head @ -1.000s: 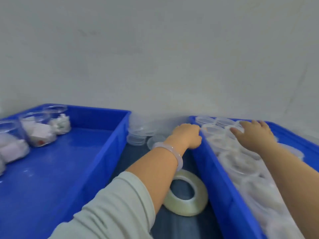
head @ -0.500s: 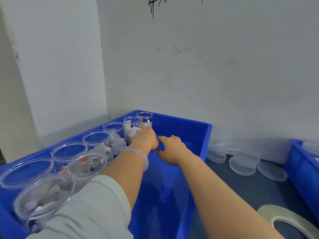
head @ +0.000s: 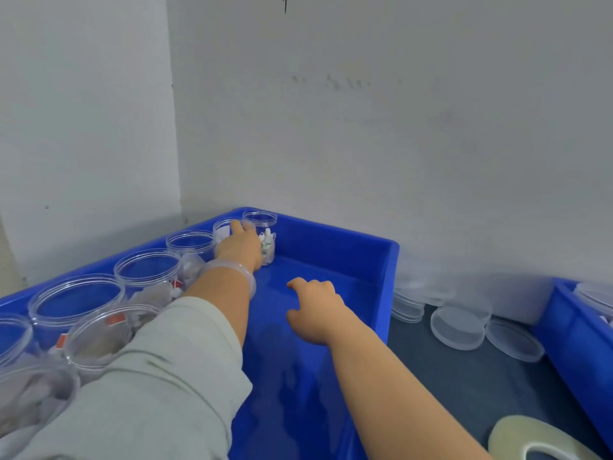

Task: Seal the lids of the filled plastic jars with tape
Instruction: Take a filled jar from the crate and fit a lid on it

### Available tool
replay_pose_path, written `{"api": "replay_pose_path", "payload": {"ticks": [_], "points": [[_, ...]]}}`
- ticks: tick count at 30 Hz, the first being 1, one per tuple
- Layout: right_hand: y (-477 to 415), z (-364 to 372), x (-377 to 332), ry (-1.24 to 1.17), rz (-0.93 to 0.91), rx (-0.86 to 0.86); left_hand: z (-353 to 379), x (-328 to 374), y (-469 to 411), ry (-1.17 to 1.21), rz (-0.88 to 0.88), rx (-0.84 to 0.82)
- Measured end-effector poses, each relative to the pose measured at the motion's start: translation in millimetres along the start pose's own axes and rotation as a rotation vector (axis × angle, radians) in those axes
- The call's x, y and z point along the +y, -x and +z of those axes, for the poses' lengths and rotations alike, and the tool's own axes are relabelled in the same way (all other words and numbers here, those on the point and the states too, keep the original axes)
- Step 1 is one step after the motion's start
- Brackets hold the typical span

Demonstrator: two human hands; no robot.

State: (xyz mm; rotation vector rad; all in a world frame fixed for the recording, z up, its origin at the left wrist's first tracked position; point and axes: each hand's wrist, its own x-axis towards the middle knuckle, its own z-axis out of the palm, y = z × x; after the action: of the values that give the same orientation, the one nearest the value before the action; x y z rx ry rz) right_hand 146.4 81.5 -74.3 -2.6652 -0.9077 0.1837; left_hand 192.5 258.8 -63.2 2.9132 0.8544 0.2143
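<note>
- Presently, the left hand (head: 240, 249) lies against a filled jar (head: 221, 231) near the far corner of the left blue crate (head: 381, 287). Its fingers drape over the rim, but whether they have closed round it cannot be told.
- The right hand (head: 315, 308) hovers above the crate floor with fingers loosely curled and holds nothing. It is judged to be ready to receive the jar.
- The other jars (head: 147, 270) stand upright in a row along the crate's left wall, which leaves the floor free for reaching in.
- The tape roll (head: 530, 439) lies flat and untouched on the dark table (head: 464, 393), near the right forearm.
- Loose clear lids (head: 461, 323) lie just beside the crate's outer wall, within reach.
- Judgement: a jar is being selected, and no sealing is under way.
</note>
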Motion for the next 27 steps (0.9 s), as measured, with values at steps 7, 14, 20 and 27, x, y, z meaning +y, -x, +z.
{"api": "replay_pose_path", "payload": {"ticks": [7,14,20,27], "points": [[1.6,-6.0,1.5,-0.120,0.070,0.188,-28.7,21.1,21.0,-0.009,0.007,-0.100],[41.0,-46.3,11.5,-0.763,0.156,0.877,-124.2,125.0,115.0,0.124,0.663,0.384],[109.6,-60.9,99.4,-0.676,0.444,1.059,-78.7,219.0,188.6,0.373,0.595,0.490],[153.4,16.8,164.9,-0.803,0.344,0.599,61.7,217.9,227.2,1.274,0.192,0.226]]}}
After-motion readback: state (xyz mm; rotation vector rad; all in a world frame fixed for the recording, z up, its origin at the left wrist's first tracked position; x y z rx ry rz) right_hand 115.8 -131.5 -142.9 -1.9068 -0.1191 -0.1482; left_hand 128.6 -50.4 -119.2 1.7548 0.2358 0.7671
